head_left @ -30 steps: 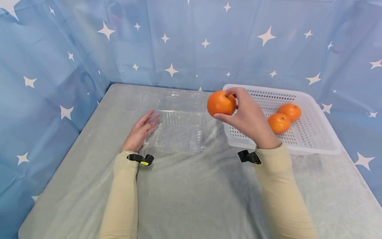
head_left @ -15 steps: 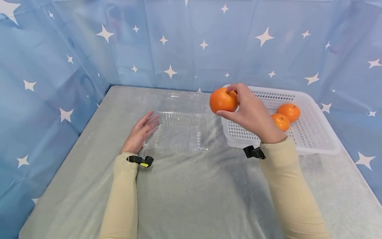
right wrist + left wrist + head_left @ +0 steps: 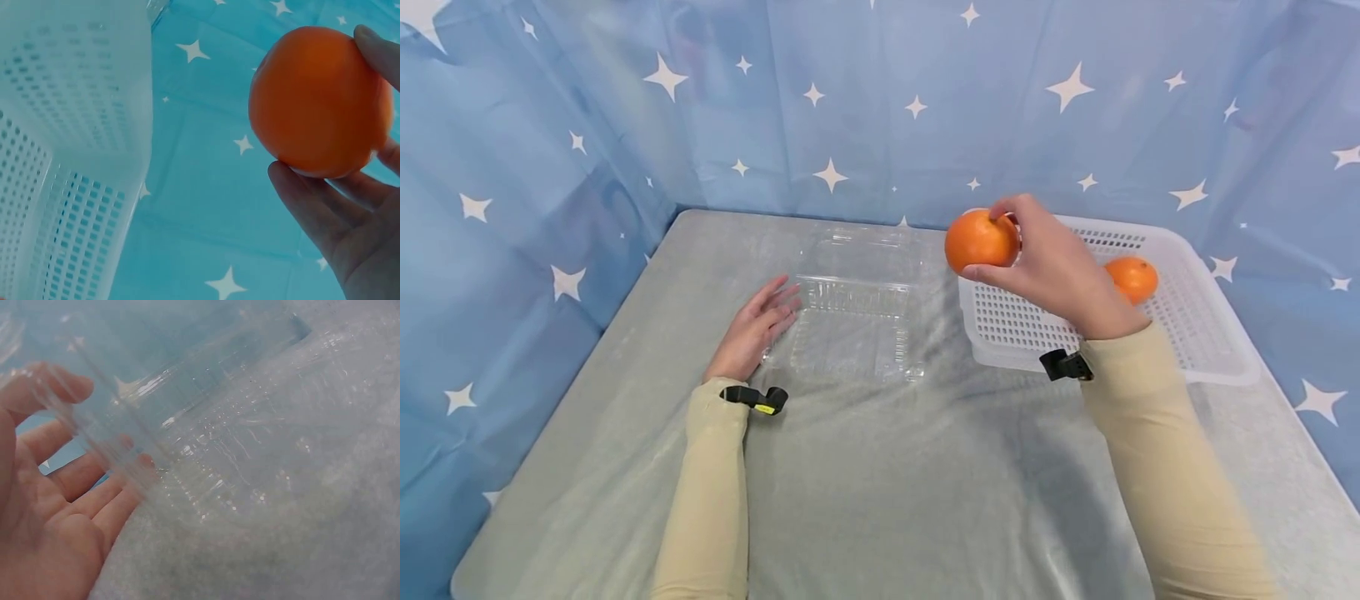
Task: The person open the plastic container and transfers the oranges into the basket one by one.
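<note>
My right hand (image 3: 1056,267) grips an orange (image 3: 981,242) between thumb and fingers, held up over the left end of the white basket (image 3: 1015,362). In the right wrist view the orange (image 3: 319,103) hangs in the air beside the basket's wall. My left hand (image 3: 754,329) lies at the left side of a clear plastic clamshell box (image 3: 850,342), whose lid (image 3: 865,250) is folded back. The left wrist view shows its loosely spread fingers (image 3: 94,494) right at the box's clear wall, partly seen through it.
Another orange (image 3: 1133,279) sits inside the basket at the right, partly hidden by my right hand. A grey cloth (image 3: 880,492) covers the table. Blue star-printed curtains (image 3: 880,100) stand along the back and left edges.
My right hand has moved right and farther back with the orange, over the basket, and now hides one of the two oranges lying there. My left hand stays at the box.
</note>
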`<state>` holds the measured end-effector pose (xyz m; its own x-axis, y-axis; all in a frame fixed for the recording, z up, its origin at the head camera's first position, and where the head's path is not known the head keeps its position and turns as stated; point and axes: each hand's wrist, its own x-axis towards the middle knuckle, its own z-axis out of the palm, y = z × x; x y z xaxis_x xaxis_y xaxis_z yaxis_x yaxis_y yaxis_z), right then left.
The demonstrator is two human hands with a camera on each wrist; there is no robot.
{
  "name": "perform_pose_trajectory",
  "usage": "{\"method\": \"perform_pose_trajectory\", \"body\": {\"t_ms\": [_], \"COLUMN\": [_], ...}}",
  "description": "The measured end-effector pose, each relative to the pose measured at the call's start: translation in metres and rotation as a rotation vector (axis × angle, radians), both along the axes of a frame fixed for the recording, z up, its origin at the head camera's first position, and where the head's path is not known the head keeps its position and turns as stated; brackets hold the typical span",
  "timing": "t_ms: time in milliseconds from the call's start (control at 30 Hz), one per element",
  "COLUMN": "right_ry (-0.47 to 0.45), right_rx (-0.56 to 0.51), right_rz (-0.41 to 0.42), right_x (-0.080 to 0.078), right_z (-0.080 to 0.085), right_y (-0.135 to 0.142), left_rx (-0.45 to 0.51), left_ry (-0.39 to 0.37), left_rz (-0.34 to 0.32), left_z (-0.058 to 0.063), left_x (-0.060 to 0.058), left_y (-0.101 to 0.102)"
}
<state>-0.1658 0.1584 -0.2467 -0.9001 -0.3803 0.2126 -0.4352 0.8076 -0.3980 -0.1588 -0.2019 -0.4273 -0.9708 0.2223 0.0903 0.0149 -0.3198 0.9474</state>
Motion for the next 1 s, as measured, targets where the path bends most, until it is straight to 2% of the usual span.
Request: {"method": "perform_pose_trajectory", "body": {"t_ms": [133, 400, 667, 1000], "right_ry": [-0.003, 0.051, 0.026, 0.039], "right_rx": [0.034, 0.094, 0.120, 0.156], "right_rz": [0.011, 0.080, 0.081, 0.083], "right_x": [-0.001, -0.006, -0.018, -0.025], "right_z": [0.003, 0.008, 0.010, 0.008], "right_y": [0.006, 0.013, 0.018, 0.020], "left_rx": [-0.007, -0.013, -0.016, 0.033], "left_ry": [0.001, 0.011, 0.003, 0.001], "left_rz": [0.005, 0.010, 0.015, 0.011], "left_z": [0.001, 0.001, 0.000, -0.001], "left_x": [0.000, -0.001, -0.001, -0.001], "left_y": [0.001, 0.001, 0.001, 0.001]}}
